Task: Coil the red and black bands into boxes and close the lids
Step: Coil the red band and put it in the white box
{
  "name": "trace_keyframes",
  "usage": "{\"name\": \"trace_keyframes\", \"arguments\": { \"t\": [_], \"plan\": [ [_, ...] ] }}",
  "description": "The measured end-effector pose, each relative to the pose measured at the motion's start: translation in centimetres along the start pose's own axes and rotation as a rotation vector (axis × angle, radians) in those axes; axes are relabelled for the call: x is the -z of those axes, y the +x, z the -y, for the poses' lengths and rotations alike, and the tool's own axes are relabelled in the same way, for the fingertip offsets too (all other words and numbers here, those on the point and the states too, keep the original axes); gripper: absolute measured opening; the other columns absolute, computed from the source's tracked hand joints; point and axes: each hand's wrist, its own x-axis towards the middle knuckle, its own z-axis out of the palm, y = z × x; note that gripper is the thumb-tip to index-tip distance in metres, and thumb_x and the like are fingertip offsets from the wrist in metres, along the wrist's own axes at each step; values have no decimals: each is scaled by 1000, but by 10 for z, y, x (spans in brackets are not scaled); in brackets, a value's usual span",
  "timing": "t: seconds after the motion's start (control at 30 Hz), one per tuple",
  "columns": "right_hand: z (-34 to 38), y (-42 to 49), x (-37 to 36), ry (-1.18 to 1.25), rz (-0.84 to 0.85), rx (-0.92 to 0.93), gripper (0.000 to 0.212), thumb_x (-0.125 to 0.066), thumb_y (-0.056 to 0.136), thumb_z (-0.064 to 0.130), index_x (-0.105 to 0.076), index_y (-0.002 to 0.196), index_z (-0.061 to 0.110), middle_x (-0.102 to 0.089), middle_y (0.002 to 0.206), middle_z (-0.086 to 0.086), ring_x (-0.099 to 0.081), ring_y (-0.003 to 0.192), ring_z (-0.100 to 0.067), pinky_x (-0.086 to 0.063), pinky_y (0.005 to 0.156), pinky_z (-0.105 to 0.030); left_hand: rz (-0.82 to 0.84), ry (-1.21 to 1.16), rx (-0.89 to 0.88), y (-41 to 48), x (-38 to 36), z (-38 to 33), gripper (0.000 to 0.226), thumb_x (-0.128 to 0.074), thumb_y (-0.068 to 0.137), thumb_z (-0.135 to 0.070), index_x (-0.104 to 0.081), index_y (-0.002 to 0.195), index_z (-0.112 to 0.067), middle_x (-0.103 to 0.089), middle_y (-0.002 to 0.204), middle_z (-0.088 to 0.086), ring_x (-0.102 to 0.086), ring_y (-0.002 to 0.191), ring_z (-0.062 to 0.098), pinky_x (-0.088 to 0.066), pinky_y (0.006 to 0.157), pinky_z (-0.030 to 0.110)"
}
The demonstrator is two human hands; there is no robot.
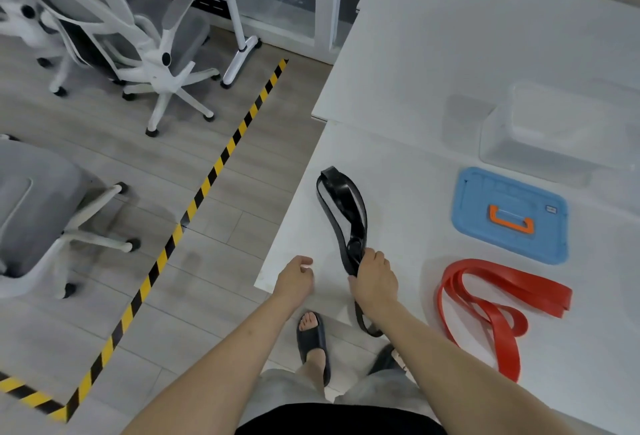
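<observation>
Gripping: right hand closed in a fist around the glossy black rubber band, at the near left corner of the table.
Table: broad white tabletop, filling the right side of the view, with a second white top butted against its far edge.
Floor: grey wood-look planks on the left, crossed by a yellow-and-black striped tape line.
Chairs: two white-framed grey mesh office chairs on the floor, well apart from the table.
Box: clear plastic storage box, lid off, at the far right of the table, beyond the blue lid.
Lid: flat blue plastic lid with an orange handle, lying on the table between the clear box and the red band.
Red band: flat red rubber band, lying loose in folded loops just right of the right forearm, untouched.
Black band: one long loop lies on the table beyond the fist, stretching away from the person; a shorter tail hangs below the hand over the table's near edge.
Left hand: left hand loosely curled, holding nothing, hovering at the table corner just left of the right hand, apart from the black band.
Feet: black slide sandals on the floor below the table edge.
</observation>
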Motion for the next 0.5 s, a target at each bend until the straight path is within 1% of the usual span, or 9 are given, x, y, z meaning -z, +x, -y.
{"name": "trace_keyframes", "arguments": {
  "t": [0.03,0.07,0.1,0.2,0.27,0.33,0.43,0.5],
  "plan": [
    [-5,2,4,39,11,-5,37,-63,93,17,-50,127,9,-59,124,-11,-61,113,-30,-54,87,-40,-9,31,-28,-3,1,-2,34,-43,104,-12,-59,133,-18,-64,120,6,-60,101,23,-48,86,30],
    [-10,4,10,83,24,-10,32,-59,92,12,-53,124,8,-61,121,-12,-63,109,-31,-55,84,-40,-20,64,-64,-5,2,-5,34,-43,105,-11,-60,133,-17,-64,122,5,-60,103,23,-44,86,28],
    [-15,4,19,134,38,0,31,-57,91,10,-56,122,8,-63,116,-12,-64,105,-32,-56,82,-40,-32,97,-107,-8,2,-9,33,-42,106,-11,-60,133,-16,-64,125,6,-60,106,22,-43,87,27],
    [-27,-6,52,253,34,78,28,-61,93,19,-62,120,12,-64,107,-8,-67,98,-30,-54,77,-38,-59,192,-275,-16,3,-29,34,-43,106,-8,-60,135,-16,-62,130,8,-61,118,22,-42,94,24],
    [-35,-17,78,302,-16,131,29,-63,96,22,-64,124,15,-64,109,-8,-66,98,-29,-53,81,-39,-87,223,-391,-24,4,-45,37,-47,105,-7,-58,139,-16,-58,135,7,-56,127,22,-43,104,27],
    [-50,-31,103,342,-60,177,33,-67,96,23,-64,129,17,-64,111,-8,-65,100,-27,-51,84,-37,-137,220,-501,-34,1,-65,37,-51,106,-12,-56,142,-18,-54,142,6,-50,134,23,-41,112,31],
    [-83,-60,140,404,-130,248,40,-72,95,20,-63,134,17,-65,110,-7,-62,100,-23,-43,82,-31,-188,176,-652,-58,-15,-97,40,-55,107,-22,-51,147,-19,-49,148,3,-44,139,20,-38,116,32],
    [-110,-84,162,461,-157,256,45,-74,93,20,-62,136,19,-66,111,-4,-61,101,-18,-42,84,-29,-172,169,-742,-78,-37,-117,45,-53,108,-28,-46,152,-18,-43,154,2,-39,143,17,-33,117,29]
  ]
}}
